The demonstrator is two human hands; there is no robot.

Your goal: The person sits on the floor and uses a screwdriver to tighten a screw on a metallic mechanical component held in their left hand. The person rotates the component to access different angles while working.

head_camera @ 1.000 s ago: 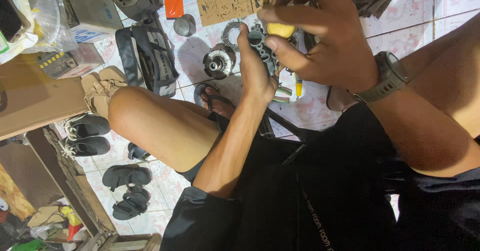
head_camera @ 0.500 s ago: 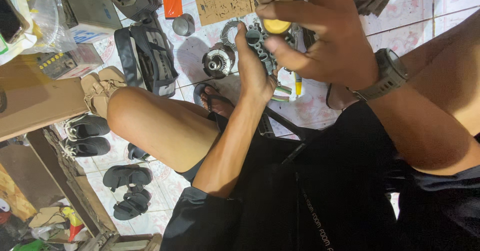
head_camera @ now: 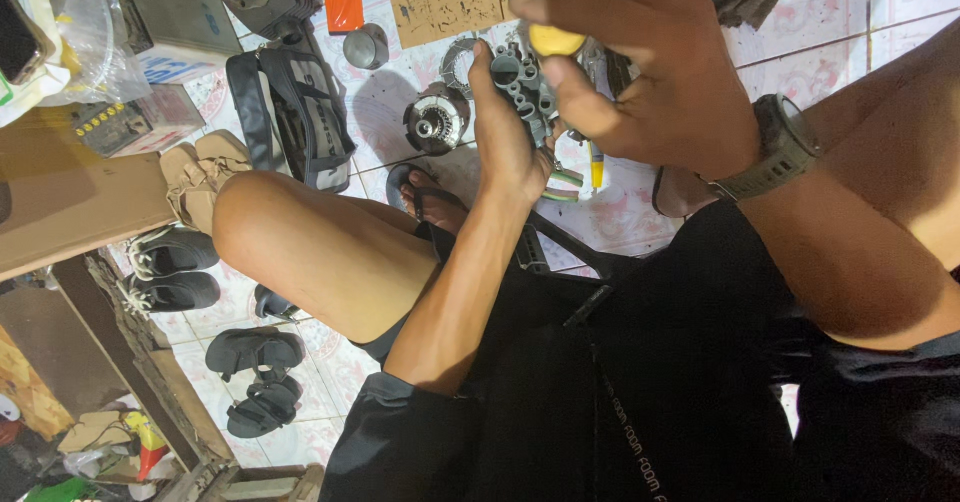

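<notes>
Your left hand [head_camera: 505,137] had a closed grip on a grey metal part [head_camera: 522,82], held up over the tiled floor [head_camera: 900,22]. Your right hand [head_camera: 650,72], wearing a wristwatch [head_camera: 785,147], closed on a yellow-handled screwdriver [head_camera: 555,40] set against that part. Work looked midway: part off the floor, tool on it. A round metal assembly [head_camera: 435,122], cardboard sheet [head_camera: 445,7] and black bag [head_camera: 290,112] lay below.

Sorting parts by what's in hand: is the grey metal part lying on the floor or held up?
Held up: the left hand grips the grey metal part above the tiles.
</notes>
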